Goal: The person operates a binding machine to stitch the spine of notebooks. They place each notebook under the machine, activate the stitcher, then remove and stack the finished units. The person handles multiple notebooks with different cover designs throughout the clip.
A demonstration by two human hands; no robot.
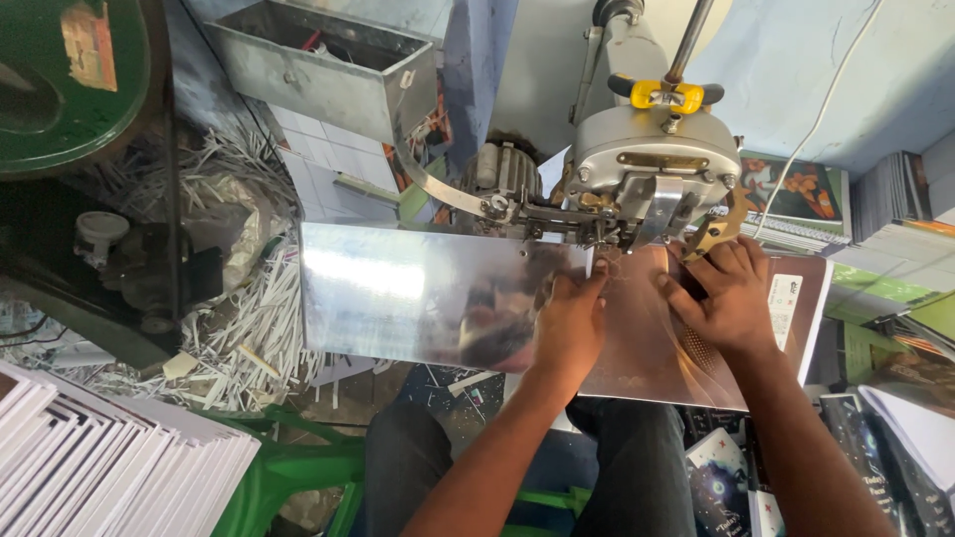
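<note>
Both hands pressed flat, fingers spread, on a glossy brown booklet cover: left hand and right hand flanking the stitching machine's head; neither gripped anything; the cover lay on the shiny metal table; fingertips seemed very near the mechanism, so a slip risked a pinch.

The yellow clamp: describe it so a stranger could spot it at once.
Find the grey machine head at top centre, above the shiny metal table where both hands press a glossy booklet. On top of that head, around the upright rod, sits the yellow clamp. It is the only bright yellow part on the grey machine.
</note>
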